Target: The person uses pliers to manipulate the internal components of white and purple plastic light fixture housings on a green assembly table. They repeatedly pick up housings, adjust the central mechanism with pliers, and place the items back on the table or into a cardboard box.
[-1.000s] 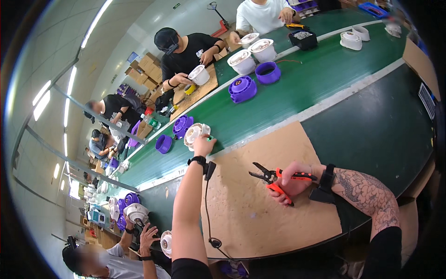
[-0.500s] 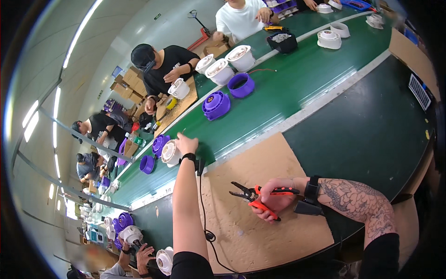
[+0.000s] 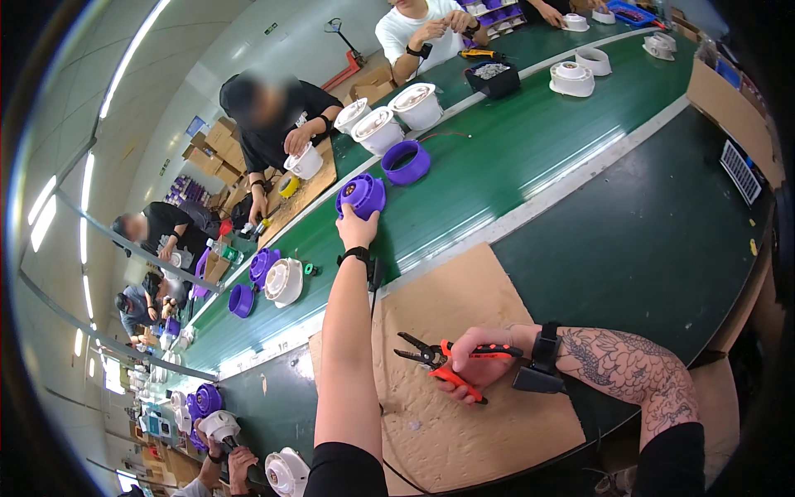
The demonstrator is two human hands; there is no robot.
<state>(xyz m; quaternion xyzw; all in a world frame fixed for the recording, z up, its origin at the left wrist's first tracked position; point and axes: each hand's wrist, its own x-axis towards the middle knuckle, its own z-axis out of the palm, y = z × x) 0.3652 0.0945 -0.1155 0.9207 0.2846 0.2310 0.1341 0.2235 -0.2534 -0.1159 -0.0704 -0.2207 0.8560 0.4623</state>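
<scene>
My left hand [image 3: 358, 225] is stretched out over the green conveyor belt, its fingers closed on the near edge of a purple round plastic housing [image 3: 363, 195] that has a small brassy centre. Just beyond that housing lies a purple ring [image 3: 407, 162] with a thin red wire beside it. Over the cardboard sheet [image 3: 464, 290], my right hand [image 3: 480, 360] grips wire strippers [image 3: 435, 354] with red and black handles, jaws apart and pointing left. Nothing sits between the jaws.
On the belt to the left are a white round housing [image 3: 284, 282], a small green piece [image 3: 310, 270], and purple parts [image 3: 241, 301]. White tubs [image 3: 378, 131] stand farther up. Co-workers sit across the belt and at lower left. A cardboard box [image 3: 733, 116] borders the right.
My left hand has moved from beside the white housing, up along the belt, to the purple housing. A small green piece now shows where it was. My right hand still holds the strippers.
</scene>
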